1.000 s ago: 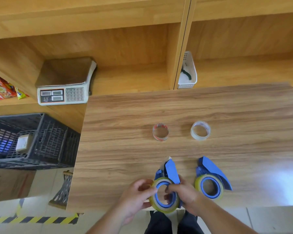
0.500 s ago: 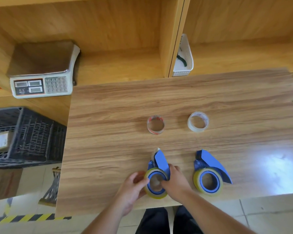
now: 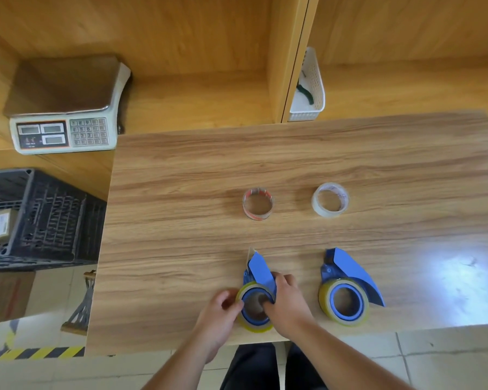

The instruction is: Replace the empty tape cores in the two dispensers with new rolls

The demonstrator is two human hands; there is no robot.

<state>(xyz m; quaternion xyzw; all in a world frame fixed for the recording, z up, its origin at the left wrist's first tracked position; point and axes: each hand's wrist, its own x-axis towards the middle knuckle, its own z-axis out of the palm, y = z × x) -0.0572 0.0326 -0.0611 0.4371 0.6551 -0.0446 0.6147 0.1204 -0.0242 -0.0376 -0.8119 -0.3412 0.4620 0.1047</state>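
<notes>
Two blue tape dispensers lie near the table's front edge, each with a yellowish tape roll on its hub. The left dispenser (image 3: 258, 273) is between my hands: my left hand (image 3: 219, 313) pinches the roll's left rim, and my right hand (image 3: 286, 301) grips its right side with a finger inside the hub. The right dispenser (image 3: 350, 280) lies alone with its roll (image 3: 324, 301). Farther back stand two thin cores: a red-printed core (image 3: 257, 204) and a clear core (image 3: 330, 199).
The wooden table (image 3: 181, 220) meets a wooden shelf unit behind. A weighing scale (image 3: 65, 108) sits on the left shelf, a white basket (image 3: 310, 88) on the right one. A black crate (image 3: 34, 218) stands to the table's left.
The left dispenser has come down from the raised, tilted hold at the table edge and now rests on the table farther in. Both hands stay on it. The camera view shifted.
</notes>
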